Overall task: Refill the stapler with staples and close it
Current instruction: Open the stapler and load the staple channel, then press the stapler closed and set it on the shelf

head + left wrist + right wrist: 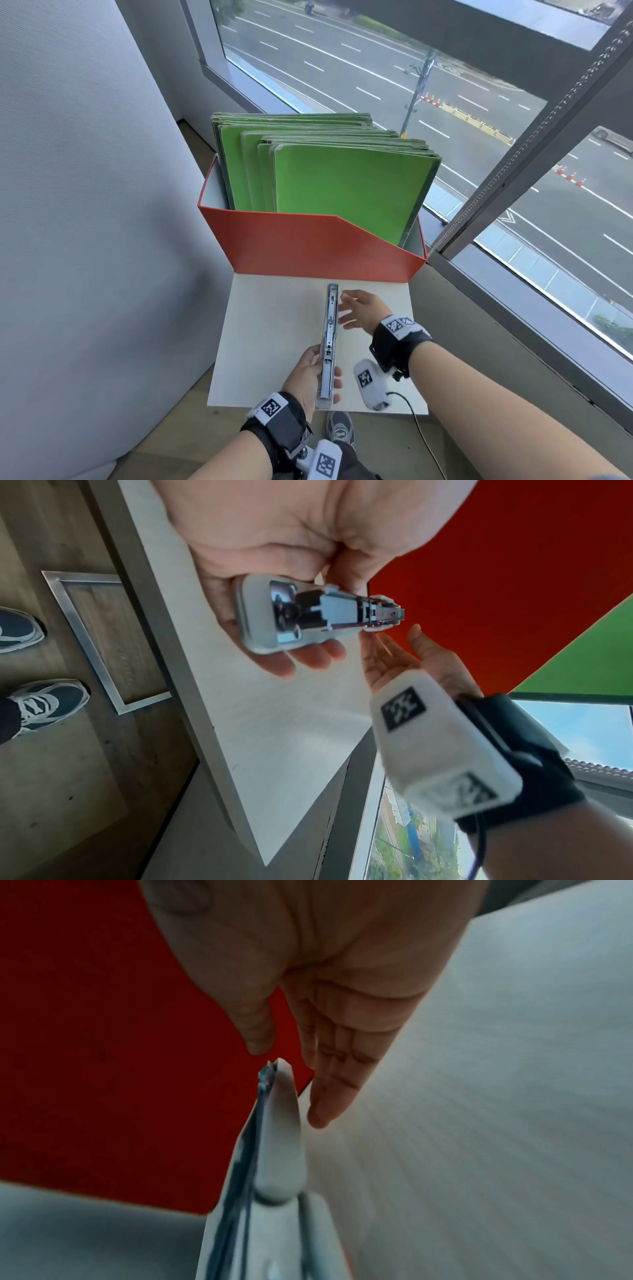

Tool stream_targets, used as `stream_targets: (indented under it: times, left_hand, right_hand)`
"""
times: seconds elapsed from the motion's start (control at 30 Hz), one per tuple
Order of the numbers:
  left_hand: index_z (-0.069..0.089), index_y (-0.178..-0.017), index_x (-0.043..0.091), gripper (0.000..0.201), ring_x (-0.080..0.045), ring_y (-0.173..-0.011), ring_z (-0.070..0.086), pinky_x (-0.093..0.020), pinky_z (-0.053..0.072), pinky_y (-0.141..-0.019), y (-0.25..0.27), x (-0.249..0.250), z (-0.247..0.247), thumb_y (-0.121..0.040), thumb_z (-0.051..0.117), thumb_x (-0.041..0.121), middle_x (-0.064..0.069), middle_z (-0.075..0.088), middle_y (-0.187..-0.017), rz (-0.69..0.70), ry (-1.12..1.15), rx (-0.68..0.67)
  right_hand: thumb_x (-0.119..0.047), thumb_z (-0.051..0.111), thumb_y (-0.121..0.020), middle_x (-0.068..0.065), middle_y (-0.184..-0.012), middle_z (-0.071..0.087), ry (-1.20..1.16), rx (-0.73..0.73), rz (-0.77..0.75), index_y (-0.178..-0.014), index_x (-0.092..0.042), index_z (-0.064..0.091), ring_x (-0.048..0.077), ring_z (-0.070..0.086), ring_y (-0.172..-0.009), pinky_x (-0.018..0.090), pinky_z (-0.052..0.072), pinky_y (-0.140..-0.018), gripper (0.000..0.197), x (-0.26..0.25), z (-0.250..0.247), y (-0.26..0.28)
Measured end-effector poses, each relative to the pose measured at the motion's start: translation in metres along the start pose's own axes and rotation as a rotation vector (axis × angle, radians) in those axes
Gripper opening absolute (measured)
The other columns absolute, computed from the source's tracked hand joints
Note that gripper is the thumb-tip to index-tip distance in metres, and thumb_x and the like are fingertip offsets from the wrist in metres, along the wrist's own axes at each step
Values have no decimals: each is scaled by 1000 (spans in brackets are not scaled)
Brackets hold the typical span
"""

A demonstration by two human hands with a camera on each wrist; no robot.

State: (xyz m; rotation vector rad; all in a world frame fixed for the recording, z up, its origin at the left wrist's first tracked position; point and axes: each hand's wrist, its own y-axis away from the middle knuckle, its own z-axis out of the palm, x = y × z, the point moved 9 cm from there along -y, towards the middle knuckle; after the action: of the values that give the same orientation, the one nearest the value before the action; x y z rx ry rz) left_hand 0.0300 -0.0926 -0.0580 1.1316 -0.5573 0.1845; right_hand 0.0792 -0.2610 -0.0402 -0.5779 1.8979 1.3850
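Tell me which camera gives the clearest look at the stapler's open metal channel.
The head view: the stapler lies lengthwise in the left hand, its channel visible end to end. The left wrist view shows it foreshortened from the hinge end. The right wrist view shows only a blurred edge beside the right hand.

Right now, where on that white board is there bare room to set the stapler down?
The white board is bare left of the stapler, between the left hand and the red file box, and along its right edge beyond the right hand. The middle is crowded by both hands and the stapler.
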Motion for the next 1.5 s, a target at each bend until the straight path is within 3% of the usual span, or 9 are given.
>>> stream_targets:
  times: [0.23, 0.43, 0.6, 0.7, 0.9, 1.13, 1.27, 1.4, 1.5]
  left_hand:
    - [55, -106, 25, 29, -22, -58, 53, -30, 49, -54, 3, -4, -2, -96, 33, 7, -9, 59, -71, -39, 4, -1]
    - [54, -108, 24, 32, -21, -56, 51, -27, 45, -53, -1, -6, -2, -95, 32, 4, -10, 57, -71, -79, 21, 38]
    - [52, -108, 22, 36, -23, -58, 50, -29, 44, -53, -8, -5, -4, -93, 27, 1, -11, 56, -71, -108, 28, 112]
    - [52, -109, 23, 37, -23, -58, 49, -29, 43, -54, -12, -1, -4, -93, 25, 2, -11, 56, -72, -115, 35, 138]
    - [53, -115, 25, 37, -22, -57, 53, -28, 45, -52, -18, 1, 0, -95, 26, 10, -10, 59, -74, -151, 52, 166]
    - [57, -101, 20, 28, -21, -57, 51, -27, 44, -53, -19, 8, 8, -93, 32, 9, -8, 57, -70, -111, 51, 145]
    - [58, -76, 22, 20, -17, -55, 52, -25, 36, -57, -20, 5, 10, -88, 44, 30, 1, 55, -53, -136, 23, 113]
    - [64, -86, 17, 51, -18, -61, 54, -28, 41, -57, -24, -1, 9, -88, 39, 61, -4, 57, -65, -172, 86, 25]
    - [63, -104, 16, 44, -18, -58, 57, -29, 47, -57, -27, 2, 7, -86, 51, 54, -4, 60, -68, -120, 63, 4]
  right_hand:
    - [-5, 56, -91, 14, -69, 63, -246, 4, 81, -102, 6, 61, 22, 62, -52, 30, 56, -50, 17, 0, 13, -33]
    - [-3, 55, -91, 13, -73, 63, -162, 25, 16, -106, 5, 59, 23, 62, -60, 37, 60, -64, 17, -11, 6, -33]
    - [-3, 53, -91, 11, -83, 69, 40, -4, -220, -106, -5, 60, 26, 67, -74, 43, 58, -80, 17, -46, 8, -5]
    - [-12, 58, -89, 5, -93, 73, 170, -12, -370, -100, -25, 62, 18, 69, -82, 36, 57, -82, 18, -61, 9, 25]
    - [-15, 62, -86, -7, -103, 72, 314, -24, -507, -107, -24, 63, -3, 64, -94, 11, 50, -86, 23, -59, 6, 83]
    - [-15, 60, -84, -6, -115, 64, 554, -5, -669, -103, -23, 61, 7, 61, -100, 27, 52, -88, 21, -29, 20, 112]
    - [-12, 60, -84, -2, -119, 59, 636, 11, -720, -95, -18, 61, 13, 61, -97, 27, 54, -80, 12, -12, 31, 120]
    - [-14, 63, -83, -4, -124, 56, 629, -4, -700, -96, -17, 60, 8, 59, -95, 16, 48, -80, 13, -1, 34, 118]
    - [-23, 65, -84, -4, -126, 52, 565, -2, -675, -94, -18, 61, -2, 55, -87, 10, 45, -76, 12, 5, 35, 116]
